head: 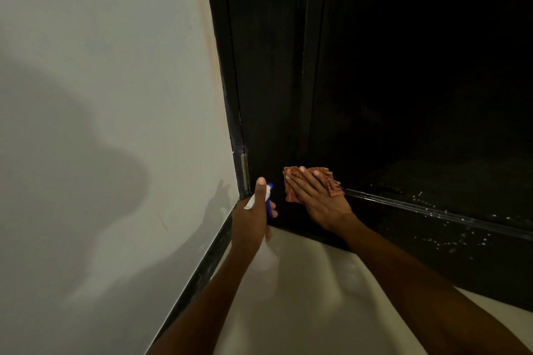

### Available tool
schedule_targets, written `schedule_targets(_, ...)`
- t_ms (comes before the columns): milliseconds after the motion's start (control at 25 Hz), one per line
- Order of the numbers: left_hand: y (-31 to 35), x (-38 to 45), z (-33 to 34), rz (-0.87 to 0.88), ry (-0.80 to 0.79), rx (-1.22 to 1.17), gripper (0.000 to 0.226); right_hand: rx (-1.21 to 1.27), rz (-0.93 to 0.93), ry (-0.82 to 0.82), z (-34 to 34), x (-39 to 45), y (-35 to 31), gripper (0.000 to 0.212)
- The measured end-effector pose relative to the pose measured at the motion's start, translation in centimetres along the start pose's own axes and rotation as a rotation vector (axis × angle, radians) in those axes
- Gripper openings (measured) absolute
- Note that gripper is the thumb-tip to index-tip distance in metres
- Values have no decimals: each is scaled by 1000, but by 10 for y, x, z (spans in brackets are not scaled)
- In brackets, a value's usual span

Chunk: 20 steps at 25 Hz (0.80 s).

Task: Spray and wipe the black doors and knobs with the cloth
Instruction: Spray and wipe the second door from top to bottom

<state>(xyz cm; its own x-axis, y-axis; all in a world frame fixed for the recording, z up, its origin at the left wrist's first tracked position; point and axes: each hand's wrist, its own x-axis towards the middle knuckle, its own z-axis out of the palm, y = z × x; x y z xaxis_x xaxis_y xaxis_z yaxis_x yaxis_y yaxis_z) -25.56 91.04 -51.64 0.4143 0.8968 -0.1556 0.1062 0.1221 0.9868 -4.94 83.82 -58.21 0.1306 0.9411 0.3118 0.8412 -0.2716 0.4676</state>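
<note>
Pale wall point(101, 95) flanks door point(403, 95); hinge point(245, 171), probably.

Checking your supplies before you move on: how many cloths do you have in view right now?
1. The cloth is under the right hand, pressed flat against the lower part of the black door. The left hand holds only the spray bottle. Others may be out of view.
</note>
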Motion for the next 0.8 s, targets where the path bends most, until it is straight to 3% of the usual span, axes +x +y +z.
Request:
schedule_targets(280, 0, -13, 20, -91, -61, -48, 55, -67, -138, -25, -5, -65, 63, 76)
schedule_targets(400, 2, -20, 45, -95, -101, -37, 55, -88, -91, -58, 1, -118, 98, 71)
schedule_targets(640, 0, -53, 101, -112, -230, 41, 64, -91, 278, -72, -9, -230, 150, 61)
schedule_targets(800, 3, -80, 138, -53, -311, 113, 71, 78, 806, -17, -3, -255, 132, 67)
